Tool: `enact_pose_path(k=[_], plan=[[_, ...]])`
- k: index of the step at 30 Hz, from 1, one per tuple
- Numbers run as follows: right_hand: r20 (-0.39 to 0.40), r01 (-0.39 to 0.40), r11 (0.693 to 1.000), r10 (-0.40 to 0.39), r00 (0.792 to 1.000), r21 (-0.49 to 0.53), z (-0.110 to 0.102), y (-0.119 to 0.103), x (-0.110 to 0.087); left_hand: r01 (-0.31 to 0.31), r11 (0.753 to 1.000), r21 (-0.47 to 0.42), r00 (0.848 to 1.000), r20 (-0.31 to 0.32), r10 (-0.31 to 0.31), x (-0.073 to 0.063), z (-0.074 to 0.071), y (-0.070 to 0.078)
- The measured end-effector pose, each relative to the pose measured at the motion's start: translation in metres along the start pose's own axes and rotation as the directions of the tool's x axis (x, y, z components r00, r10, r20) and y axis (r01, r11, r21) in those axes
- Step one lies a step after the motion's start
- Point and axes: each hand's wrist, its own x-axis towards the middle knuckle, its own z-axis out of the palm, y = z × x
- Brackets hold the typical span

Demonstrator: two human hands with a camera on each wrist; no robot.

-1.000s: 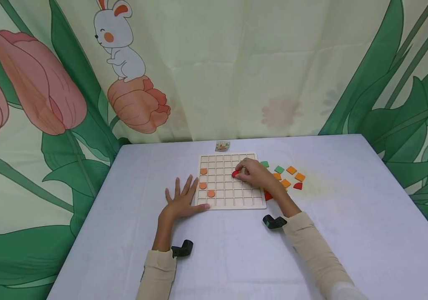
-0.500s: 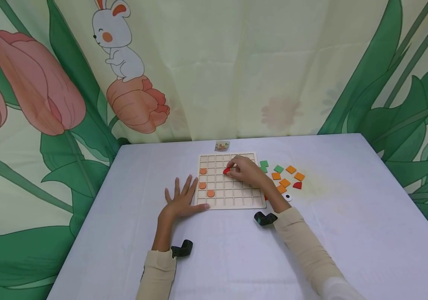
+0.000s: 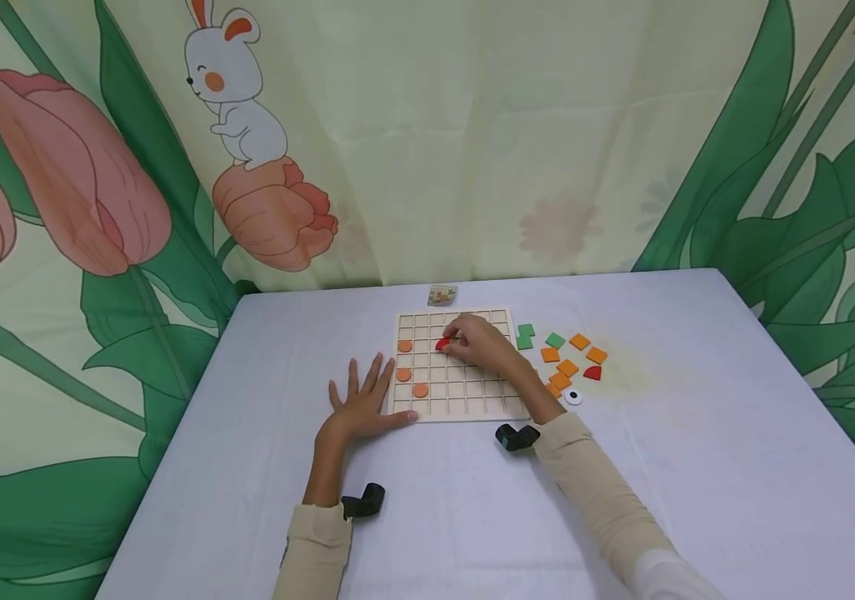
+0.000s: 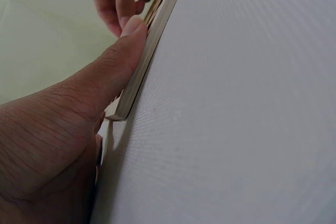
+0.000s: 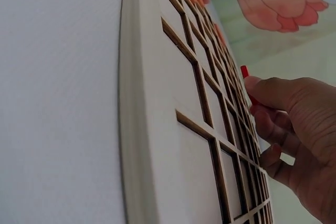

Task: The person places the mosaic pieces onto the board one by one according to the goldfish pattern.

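Note:
A pale wooden grid board (image 3: 472, 408) lies on the white table. Between thumb and fingers my right hand (image 3: 476, 340) pinches a red quarter-round tile (image 3: 442, 343) over the board's upper middle squares; in the right wrist view the red tile (image 5: 245, 72) shows at the fingertips, above the grid. My left hand (image 3: 360, 408) lies spread at the board's left side, its thumb on the lower left corner, as the left wrist view of the thumb (image 4: 113, 61) shows. Three orange round tiles, one of them this orange disc (image 3: 420, 390), sit in squares at the board's left.
Right of the board lie loose orange square tiles (image 3: 579, 342), green tiles (image 3: 555, 340), a red tile (image 3: 592, 372) and a white disc with a black dot (image 3: 573, 397). Behind the board is a small picture card (image 3: 442, 295). A printed curtain (image 3: 427, 167) hangs behind the table.
My right hand has moved left across the board with the red tile, uncovering the white disc and more loose tiles. The left hand has stayed in place.

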Motion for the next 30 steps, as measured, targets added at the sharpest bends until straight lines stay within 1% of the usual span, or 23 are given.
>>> enact_pose_path(k=[3, 9, 18, 22, 30], plan=[[0.0, -0.011, 1.0, 0.011, 1.0, 0.003, 0.0042, -0.0024, -0.0006, -0.002, 1.0, -0.007, 1.0, -0.002, 0.002, 0.0003, 0.0018, -0.0008], [-0.022, -0.029, 0.998, 0.028, 0.999, -0.048, 0.0096, -0.0031, 0.0009, -0.006, 1.0, -0.004, 1.0, -0.003, 0.006, -0.0004, 0.0023, 0.0005], [-0.028, -0.047, 0.995, 0.044, 0.999, -0.085, 0.0086, -0.0061, 0.0054, -0.008, 1.0, 0.004, 1.0, -0.006, 0.008, -0.0026, -0.0042, 0.0049], [-0.023, -0.047, 0.995, 0.045, 0.999, -0.089, 0.0087, -0.0072, 0.0054, -0.018, 1.0, 0.002, 1.0, -0.021, 0.018, -0.0019, -0.0033, 0.0043], [-0.026, -0.044, 0.994, 0.042, 0.999, -0.099, 0.0099, -0.0074, 0.0046, -0.017, 1.0, 0.0, 0.999, -0.028, 0.017, -0.0025, -0.0023, 0.0033]])
